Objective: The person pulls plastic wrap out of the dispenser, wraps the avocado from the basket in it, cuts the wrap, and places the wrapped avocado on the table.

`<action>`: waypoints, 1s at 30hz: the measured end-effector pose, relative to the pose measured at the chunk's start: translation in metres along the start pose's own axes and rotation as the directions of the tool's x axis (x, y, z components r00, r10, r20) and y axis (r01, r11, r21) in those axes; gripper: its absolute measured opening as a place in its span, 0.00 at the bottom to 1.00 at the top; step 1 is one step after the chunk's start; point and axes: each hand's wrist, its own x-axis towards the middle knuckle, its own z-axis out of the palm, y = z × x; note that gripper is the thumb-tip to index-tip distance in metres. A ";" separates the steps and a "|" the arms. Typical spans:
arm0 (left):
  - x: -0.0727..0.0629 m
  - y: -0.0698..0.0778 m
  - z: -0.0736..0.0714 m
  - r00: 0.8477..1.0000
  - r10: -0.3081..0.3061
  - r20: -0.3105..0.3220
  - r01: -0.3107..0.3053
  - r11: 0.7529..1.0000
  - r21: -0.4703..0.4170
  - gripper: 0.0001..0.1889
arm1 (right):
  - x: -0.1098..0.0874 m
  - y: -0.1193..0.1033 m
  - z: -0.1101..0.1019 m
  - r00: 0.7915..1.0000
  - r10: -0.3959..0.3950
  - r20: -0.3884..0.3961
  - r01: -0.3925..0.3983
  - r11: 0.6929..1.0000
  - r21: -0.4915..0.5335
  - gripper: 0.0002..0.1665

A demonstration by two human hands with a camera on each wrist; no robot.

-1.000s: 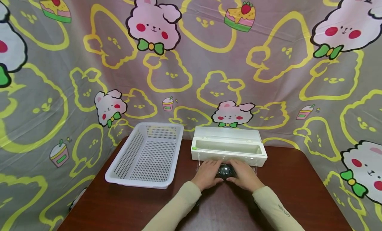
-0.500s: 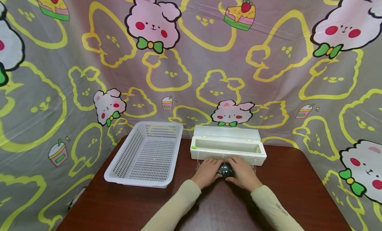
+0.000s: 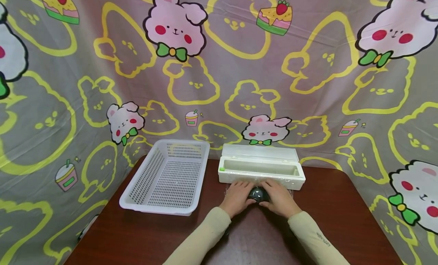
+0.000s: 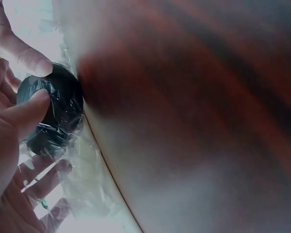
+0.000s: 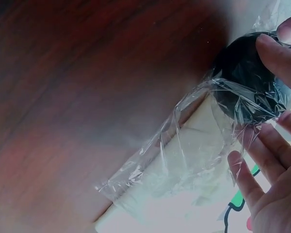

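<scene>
Between both hands is a dark, glossy, rounded object [image 3: 257, 195], its exact kind hidden by the fingers and wrapping. Clear cling film [image 5: 167, 150] clings to it in creases and trails loose toward the white box. My left hand [image 3: 237, 198] grips its left side, the thumb lying on the near face of the dark object [image 4: 65, 97]. From the right, my right hand [image 3: 278, 199] grips it too, with the thumb over the dark object [image 5: 245, 73] and the other fingers spread behind the film. Just beyond the hands stands a long white cling film box [image 3: 239, 177], its lid raised.
A white perforated plastic basket [image 3: 159, 209] stands on the left of the dark red-brown wooden table [image 3: 335, 219]. A cartoon-printed curtain [image 3: 212, 75] hangs behind the table and along its sides. A small green piece [image 3: 222, 169] sits on the box's left rim.
Both hands stay on the dark object and their fingers shift slightly around it. The film edges beside the hands lie lower than before. The box and basket keep their places.
</scene>
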 end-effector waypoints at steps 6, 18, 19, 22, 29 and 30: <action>0.000 0.000 0.000 1.000 0.016 -0.003 -0.016 1.000 -0.003 0.27 | -0.001 -0.002 0.000 1.000 0.011 0.002 -0.011 0.999 -0.031 0.39; 0.003 -0.002 0.001 1.000 0.021 0.000 -0.021 1.000 0.005 0.29 | 0.000 -0.002 -0.001 1.000 0.018 -0.005 -0.018 1.000 -0.004 0.39; 0.003 -0.002 0.001 1.000 0.019 0.004 -0.019 1.000 0.002 0.29 | 0.000 -0.001 0.000 1.000 0.018 -0.008 -0.018 1.000 -0.002 0.39; 0.004 -0.002 0.000 1.000 0.015 0.025 -0.015 1.000 -0.009 0.29 | 0.000 0.001 0.001 1.000 0.016 -0.019 -0.016 1.000 -0.006 0.40; 0.002 -0.002 0.001 1.000 0.005 0.016 -0.004 1.000 -0.018 0.28 | -0.002 0.007 0.000 0.997 0.014 -0.073 -0.012 1.000 0.025 0.51; 0.002 -0.003 0.001 1.000 0.006 0.015 -0.006 1.000 -0.021 0.28 | -0.002 0.008 0.000 0.997 0.014 -0.078 -0.012 1.000 0.023 0.54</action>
